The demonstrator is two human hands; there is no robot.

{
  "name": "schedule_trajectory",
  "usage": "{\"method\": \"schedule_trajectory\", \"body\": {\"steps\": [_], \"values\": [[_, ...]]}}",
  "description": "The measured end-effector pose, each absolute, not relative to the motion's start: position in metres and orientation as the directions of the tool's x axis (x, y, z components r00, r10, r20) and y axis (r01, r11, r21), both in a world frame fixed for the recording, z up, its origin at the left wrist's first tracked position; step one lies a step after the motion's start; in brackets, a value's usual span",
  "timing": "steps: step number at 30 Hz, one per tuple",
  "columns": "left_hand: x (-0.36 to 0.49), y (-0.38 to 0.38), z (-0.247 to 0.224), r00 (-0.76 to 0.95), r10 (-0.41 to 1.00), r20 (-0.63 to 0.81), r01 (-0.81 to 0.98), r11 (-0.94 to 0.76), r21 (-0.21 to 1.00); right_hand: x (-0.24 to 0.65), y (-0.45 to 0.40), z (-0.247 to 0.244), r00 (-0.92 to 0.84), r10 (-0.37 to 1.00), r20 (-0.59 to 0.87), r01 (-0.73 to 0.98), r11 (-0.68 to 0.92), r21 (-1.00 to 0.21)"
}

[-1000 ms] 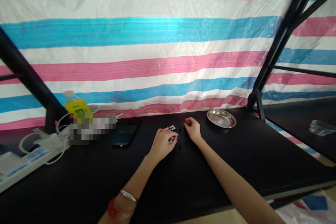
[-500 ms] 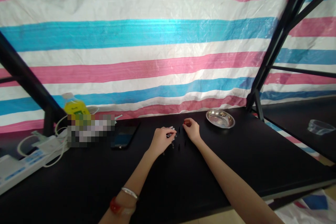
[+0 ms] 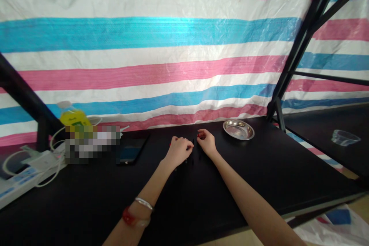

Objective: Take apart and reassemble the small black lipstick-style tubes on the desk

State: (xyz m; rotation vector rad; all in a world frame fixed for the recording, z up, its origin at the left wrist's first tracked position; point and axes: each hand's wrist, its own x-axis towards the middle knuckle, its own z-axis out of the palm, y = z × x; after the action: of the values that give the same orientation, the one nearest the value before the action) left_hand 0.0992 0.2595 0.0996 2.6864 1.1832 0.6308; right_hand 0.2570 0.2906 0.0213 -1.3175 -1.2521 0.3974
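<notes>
My left hand [image 3: 180,152] is curled low over the black tabletop [image 3: 178,207], its fingers bent and pinched together. What it holds is hidden, though a speck of red shows at its far left edge. My right hand [image 3: 206,142] is closed at the fingertips on a small red piece [image 3: 199,135], too small to name. Between and in front of the hands stand several tiny dark slim pieces [image 3: 193,162]. A few little shiny bits lie under the left hand, mostly covered by it.
A shallow metal dish [image 3: 238,129] sits right of my right hand. To the left lie a dark tablet [image 3: 133,149], a bottle of yellow liquid [image 3: 75,119] and a white power strip [image 3: 29,180] with cables. A clear bowl [image 3: 345,138] rests on another black surface.
The whole view has shifted slightly, moving things a little leftward. My left hand has turned over more, so the small whitish pieces at its fingertips no longer show. The right hand keeps its pinch.
</notes>
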Motion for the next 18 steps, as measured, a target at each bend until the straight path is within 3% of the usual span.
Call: {"method": "schedule_trajectory", "body": {"steps": [18], "values": [[0.101,0.256,0.110,0.610,0.730,0.308,0.675,-0.683,0.280,0.257,0.292,0.021,0.346,0.827,0.443,0.382,0.308,-0.872]]}}
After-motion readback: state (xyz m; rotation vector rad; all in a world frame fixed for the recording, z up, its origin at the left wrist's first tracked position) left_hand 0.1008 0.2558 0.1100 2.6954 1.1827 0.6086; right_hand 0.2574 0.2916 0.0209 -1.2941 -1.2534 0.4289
